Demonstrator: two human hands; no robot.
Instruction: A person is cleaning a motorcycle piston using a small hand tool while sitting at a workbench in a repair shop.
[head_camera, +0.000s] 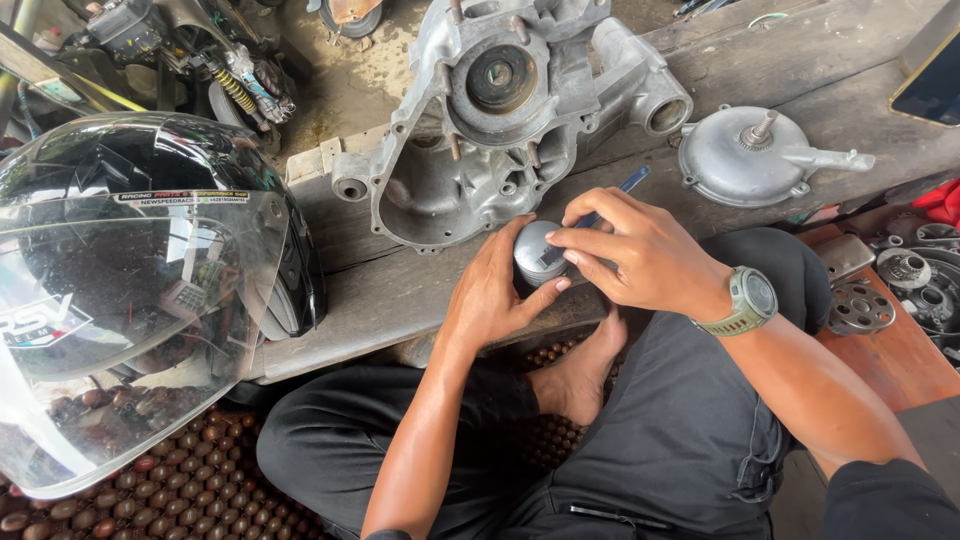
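My left hand (495, 290) grips a round grey metal piston (535, 250) from below and the left, holding it over the front edge of a worn wooden bench (400, 290). My right hand (625, 250), with a green watch on its wrist, holds a thin blue-handled tool (612, 200) whose tip lies across the top of the piston. Both hands are above my crossed legs in dark trousers.
A large grey engine crankcase (500, 110) lies on the bench just behind the hands. A round grey cover with a spindle (750, 155) sits to the right. A black helmet with a clear visor (130, 280) fills the left. Gears and metal parts (900, 285) lie at right.
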